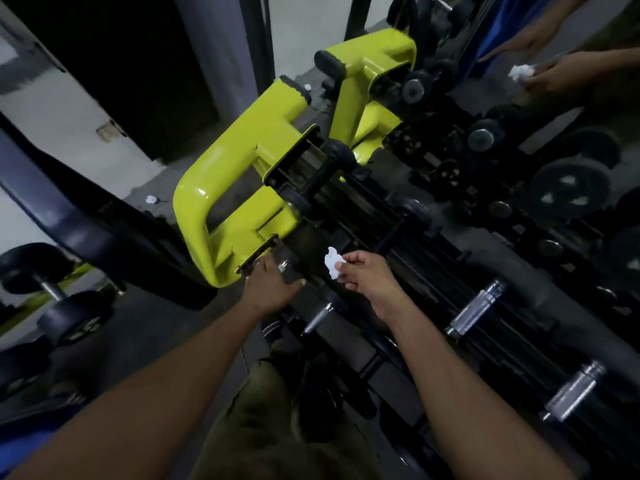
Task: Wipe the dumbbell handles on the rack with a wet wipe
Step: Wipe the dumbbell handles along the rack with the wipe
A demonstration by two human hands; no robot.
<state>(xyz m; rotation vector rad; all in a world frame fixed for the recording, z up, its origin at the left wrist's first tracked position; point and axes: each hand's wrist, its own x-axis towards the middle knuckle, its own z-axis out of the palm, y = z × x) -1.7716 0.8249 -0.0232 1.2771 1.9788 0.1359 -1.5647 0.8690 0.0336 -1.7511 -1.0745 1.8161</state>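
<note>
R hand (pixel 369 282) pinches a crumpled white wet wipe (pixel 333 262) betw. thumb and fingertips, grip pressed together on it, wipe held in the air just above the dark rack (pixel 398 258), touching no handle. L hand (pixel 268 287) curls its grip round the leftmost dumbbell (pixel 287 268) at the rack's near end; a bit of chrome shows betw. the fingers, rest of that handle hidden by the hand. Just beside the L hand, toward the viewer, a short chrome handle (pixel 317 318) lies bare. Further R along the same tier, two more chrome handles (pixel 476 310) and (pixel 573 393), each betw. black heads. Yellow-green rack frame (pixel 221 188) stands right behind the L hand, its end plate close to the knuckles. Upper tiers hold black dumbbell heads (pixel 568 188). Top R, a mirror (pixel 588 109) shows hands and a white wipe reflected. L edge: a loose dumbbell (pixel 52 292) on the floor (pixel 149 327), well apart from the rack. Small white scrap (pixel 151 199) on the floor past the frame.
</note>
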